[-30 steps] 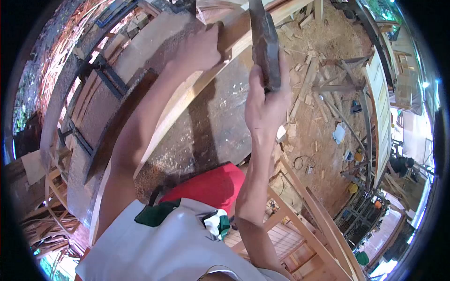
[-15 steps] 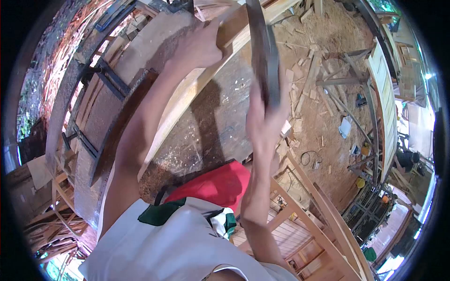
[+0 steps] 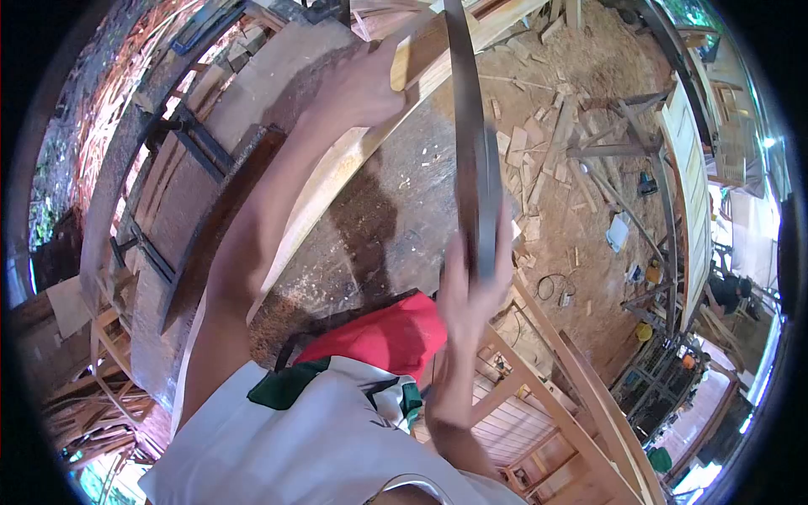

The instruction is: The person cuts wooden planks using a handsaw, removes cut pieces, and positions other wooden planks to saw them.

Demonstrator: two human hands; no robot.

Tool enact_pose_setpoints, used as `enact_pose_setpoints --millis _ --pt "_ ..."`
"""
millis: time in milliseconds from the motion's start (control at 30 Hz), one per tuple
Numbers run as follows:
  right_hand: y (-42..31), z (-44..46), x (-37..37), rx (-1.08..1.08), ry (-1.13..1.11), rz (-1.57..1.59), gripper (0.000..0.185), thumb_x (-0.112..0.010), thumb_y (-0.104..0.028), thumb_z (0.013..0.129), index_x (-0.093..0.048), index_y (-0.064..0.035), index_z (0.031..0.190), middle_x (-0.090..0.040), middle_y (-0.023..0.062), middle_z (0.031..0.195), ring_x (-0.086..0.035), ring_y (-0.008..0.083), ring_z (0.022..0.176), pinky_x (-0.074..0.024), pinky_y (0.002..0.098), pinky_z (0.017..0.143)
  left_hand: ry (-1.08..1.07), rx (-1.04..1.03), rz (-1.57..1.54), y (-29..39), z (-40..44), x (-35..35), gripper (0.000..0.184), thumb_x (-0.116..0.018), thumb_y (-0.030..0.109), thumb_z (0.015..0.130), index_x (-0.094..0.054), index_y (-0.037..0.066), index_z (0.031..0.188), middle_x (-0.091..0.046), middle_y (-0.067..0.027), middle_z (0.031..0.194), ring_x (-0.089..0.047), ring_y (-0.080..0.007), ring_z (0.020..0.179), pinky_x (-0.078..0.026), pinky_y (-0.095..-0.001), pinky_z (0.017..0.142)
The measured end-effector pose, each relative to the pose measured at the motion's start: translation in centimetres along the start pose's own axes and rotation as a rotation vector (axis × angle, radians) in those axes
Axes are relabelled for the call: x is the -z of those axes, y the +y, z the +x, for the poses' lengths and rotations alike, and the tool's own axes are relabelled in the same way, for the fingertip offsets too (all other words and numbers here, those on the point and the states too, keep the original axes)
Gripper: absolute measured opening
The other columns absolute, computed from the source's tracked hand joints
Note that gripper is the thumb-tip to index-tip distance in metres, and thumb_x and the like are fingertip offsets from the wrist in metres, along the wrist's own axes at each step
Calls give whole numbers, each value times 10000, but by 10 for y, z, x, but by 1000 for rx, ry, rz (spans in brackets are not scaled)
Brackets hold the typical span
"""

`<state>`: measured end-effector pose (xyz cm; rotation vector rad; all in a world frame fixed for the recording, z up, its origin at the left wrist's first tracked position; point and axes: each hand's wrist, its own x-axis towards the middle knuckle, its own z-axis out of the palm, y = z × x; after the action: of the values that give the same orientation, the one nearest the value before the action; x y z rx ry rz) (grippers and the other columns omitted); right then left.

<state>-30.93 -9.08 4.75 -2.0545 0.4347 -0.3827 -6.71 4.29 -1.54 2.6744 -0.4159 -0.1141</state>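
Observation:
A long pale wooden board (image 3: 337, 168) runs diagonally over a dusty dark workbench (image 3: 396, 227). My left hand (image 3: 362, 97) is closed over the board's upper part, pressing on its face and edge; some fingers are hidden. My right hand (image 3: 473, 290) grips the handle end of a handsaw, most of that handle being covered by my fingers. The saw's long dark blade (image 3: 469, 118) points away from me, crossing the board's far portion on edge. Slight blur smears both hands.
Wood offcuts (image 3: 526, 147) and sawdust litter the ground at right. A panelled door (image 3: 686, 194) leans on a timber stand beyond. Wooden frame rails (image 3: 547, 379) stand close by my right arm. Dark clamps (image 3: 202, 143) sit at the bench's left side.
My right hand has drawn the saw back toward my body, so the blade and handle sit lower in view. The left hand and the board stay nearly in place.

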Motion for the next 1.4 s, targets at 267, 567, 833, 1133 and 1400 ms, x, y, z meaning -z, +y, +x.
enact_pose_setpoints --millis 267,567,833,1133,1400 --pt "-19 -3 6 -2 -41 -7 613 -628 15 947 -413 40 1520 -587 192 1347 -583 233 1158 -464 358 1003 -51 -15 -85 8 -9 18 812 -656 260 818 -360 93 1555 -606 -277 1354 -595 -444 1252 -461 -550 1083" --pt "8 1 -2 30 -24 33 586 -609 -35 962 -424 52 1512 -591 186 1371 -588 229 1211 -457 348 1022 -67 18 -4 13 -5 21 806 -650 287 801 -374 91 1533 -603 -277 1352 -596 -459 1241 -496 -560 1037" --pt "-7 32 -17 42 15 40 670 -665 -57 901 -428 -4 1525 -684 200 1139 -680 247 914 -532 349 831 -106 6 -80 10 -10 23 860 -666 273 807 -317 115 1577 -581 -272 1384 -578 -476 1250 -479 -573 1048" --pt "8 -32 13 -79 -7 66 677 -619 3 882 -413 3 1527 -690 228 1189 -700 273 1019 -531 353 887 -79 50 -21 11 -7 16 863 -654 289 799 -323 135 1581 -566 -280 1410 -569 -458 1284 -464 -574 1062" --pt "-23 43 -20 111 8 92 564 -630 -13 947 -461 42 1482 -596 172 1342 -602 213 1139 -456 315 1000 -113 13 -114 2 -4 10 860 -682 288 802 -341 104 1569 -567 -273 1413 -564 -469 1283 -461 -569 1073"
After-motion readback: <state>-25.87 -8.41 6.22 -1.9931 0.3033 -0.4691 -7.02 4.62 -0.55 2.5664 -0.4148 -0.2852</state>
